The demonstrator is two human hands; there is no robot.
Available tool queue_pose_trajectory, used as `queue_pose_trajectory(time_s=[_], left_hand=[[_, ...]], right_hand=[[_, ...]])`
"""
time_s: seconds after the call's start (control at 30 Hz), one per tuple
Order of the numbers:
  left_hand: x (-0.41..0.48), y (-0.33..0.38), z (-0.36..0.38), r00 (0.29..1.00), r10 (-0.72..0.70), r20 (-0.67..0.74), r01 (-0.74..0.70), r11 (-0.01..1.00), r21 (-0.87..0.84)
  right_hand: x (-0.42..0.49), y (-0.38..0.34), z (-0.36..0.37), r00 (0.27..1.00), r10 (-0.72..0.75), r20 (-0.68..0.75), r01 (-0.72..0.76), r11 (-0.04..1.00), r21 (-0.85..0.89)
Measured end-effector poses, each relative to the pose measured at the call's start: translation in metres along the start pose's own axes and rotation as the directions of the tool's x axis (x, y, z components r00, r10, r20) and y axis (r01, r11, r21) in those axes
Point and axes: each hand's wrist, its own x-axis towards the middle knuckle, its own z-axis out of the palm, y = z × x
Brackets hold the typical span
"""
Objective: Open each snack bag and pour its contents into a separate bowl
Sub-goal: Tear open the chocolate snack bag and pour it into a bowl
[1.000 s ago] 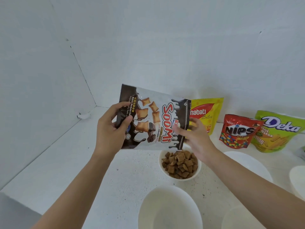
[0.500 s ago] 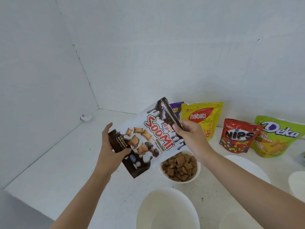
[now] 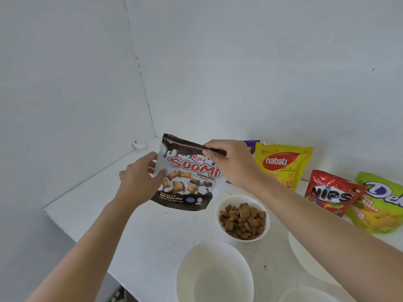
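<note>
Holding left hand [image 3: 139, 182]: Soomi bag [image 3: 187, 182] was gripped upright by its left edge.
Right hand [image 3: 235, 164]: the bag's top strip was pinched.
Filled bowl [image 3: 259, 204]: was set on the table [image 3: 152, 236] nearby.

Soomi bag [image 3: 187, 173] brown-white; Nabati bag [image 3: 281, 168] yellow; Nips bag [image 3: 331, 192] red; Deka bag [image 3: 380, 209] green.

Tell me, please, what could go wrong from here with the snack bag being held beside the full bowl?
The right hand pinches the top edge of the snack bag; if crumbs remain, tilting it may scatter them on the table.
The right forearm passes close to the full bowl and the yellow bag; a careless sweep might knock either.
</note>
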Motion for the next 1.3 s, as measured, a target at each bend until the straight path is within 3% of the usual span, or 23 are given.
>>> queue_pose_trajectory(time_s=[0.23,0.37,0.47,0.63,0.9,1.07,1.3], left_hand=[[-0.025,0.029,-0.046,0.963,0.18,-0.2,-0.217,0.959,-0.181],[-0.043,0.017,-0.074,0.895,0.368,-0.254,-0.376,0.927,0.018],[-0.063,0.0,-0.097,0.857,0.419,-0.301,-0.389,0.908,0.157],[-0.121,-0.045,-0.138,0.873,0.313,-0.374,-0.256,0.947,0.195],[-0.246,-0.143,-0.166,0.936,0.07,-0.344,0.025,0.965,0.262],[-0.323,-0.207,-0.147,0.952,-0.117,-0.282,0.185,0.956,0.227],[-0.402,-0.302,-0.076,0.923,-0.323,-0.21,0.359,0.919,0.162]], right_hand=[[0.013,-0.036,0.017,0.988,-0.096,0.119,0.107,0.99,-0.088],[0.015,-0.068,0.036,0.969,-0.19,0.156,0.214,0.965,-0.151],[0.007,-0.094,0.057,0.956,-0.252,0.148,0.266,0.96,-0.09],[-0.017,-0.139,0.102,0.936,-0.303,0.181,0.292,0.952,0.088],[-0.107,-0.194,0.204,0.848,-0.342,0.404,0.276,0.937,0.215],[-0.175,-0.198,0.272,0.779,-0.338,0.527,0.244,0.939,0.242],[-0.257,-0.162,0.371,0.678,-0.298,0.672,0.211,0.955,0.21]])
